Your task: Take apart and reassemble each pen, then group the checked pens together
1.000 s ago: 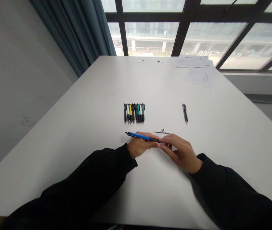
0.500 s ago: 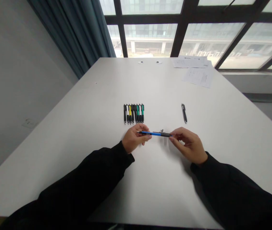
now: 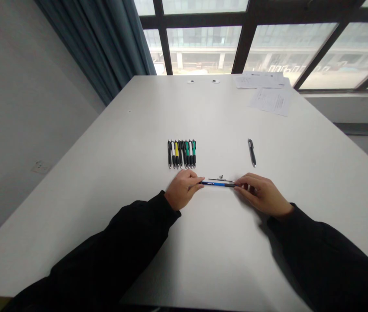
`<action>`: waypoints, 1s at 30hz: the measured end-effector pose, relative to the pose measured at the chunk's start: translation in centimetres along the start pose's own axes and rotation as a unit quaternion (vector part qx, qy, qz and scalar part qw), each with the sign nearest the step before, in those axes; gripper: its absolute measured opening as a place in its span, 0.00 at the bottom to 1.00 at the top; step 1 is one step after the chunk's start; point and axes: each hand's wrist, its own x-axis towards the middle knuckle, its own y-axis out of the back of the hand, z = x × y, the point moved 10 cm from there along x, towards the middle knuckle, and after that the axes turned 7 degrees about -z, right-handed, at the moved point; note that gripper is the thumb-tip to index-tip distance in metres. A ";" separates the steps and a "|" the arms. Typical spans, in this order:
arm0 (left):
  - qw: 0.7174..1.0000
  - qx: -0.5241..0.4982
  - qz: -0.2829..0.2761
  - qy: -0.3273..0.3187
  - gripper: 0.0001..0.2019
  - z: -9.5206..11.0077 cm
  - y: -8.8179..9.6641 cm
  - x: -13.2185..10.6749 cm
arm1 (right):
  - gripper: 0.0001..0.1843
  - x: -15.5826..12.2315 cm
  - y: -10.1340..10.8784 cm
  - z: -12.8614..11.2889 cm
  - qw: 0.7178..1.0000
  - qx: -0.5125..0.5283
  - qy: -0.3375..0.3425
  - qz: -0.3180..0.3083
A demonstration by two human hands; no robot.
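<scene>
A blue pen (image 3: 218, 184) with a dark grip lies level between my two hands, close to the tabletop. My left hand (image 3: 184, 188) pinches its left end between thumb and fingers. At the other end, the fingers of my right hand (image 3: 260, 194) are closed on the dark grip. Just behind the pen, a thin dark refill (image 3: 216, 179) rests on the table, with a small metallic part (image 3: 221, 177) beside it. Beyond my left hand, several pens (image 3: 182, 154) in black, white, yellow and green stand side by side in a neat row.
A single black pen (image 3: 252, 152) lies apart on the right of the white table (image 3: 184, 117). Printed papers (image 3: 270, 93) lie at the far right corner, near two small round fittings at the back edge. A window and a blue curtain (image 3: 106, 43) are behind.
Both hands have lowered the blue pen toward the table and shifted slightly right. The pen has turned about its length, and more of the thin refill behind it shows.
</scene>
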 end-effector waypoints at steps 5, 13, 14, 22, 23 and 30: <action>0.999 0.000 0.001 0.032 0.09 -0.5 -0.1 0.1 | 0.09 0.1 0.1 0.4 1.000 -0.023 -0.016 0.011; 0.997 -0.018 0.028 0.068 0.05 -1.2 0.3 0.0 | 0.07 0.2 0.3 1.1 0.999 -0.026 -0.043 0.020; 0.997 -0.018 0.031 0.070 0.04 -1.2 0.3 0.0 | 0.07 0.2 0.3 1.1 0.998 -0.026 -0.045 0.021; 0.995 -0.024 0.045 0.087 0.02 -1.4 0.8 0.0 | 0.07 0.2 0.5 1.4 0.998 -0.032 -0.047 0.040; 0.995 -0.025 0.047 0.089 0.02 -1.4 0.8 0.0 | 0.07 0.2 0.5 1.3 0.998 -0.031 -0.044 0.042; 0.993 -0.031 0.054 0.099 0.02 -1.7 0.8 -0.1 | 0.08 0.1 0.7 1.4 0.997 -0.023 -0.047 0.049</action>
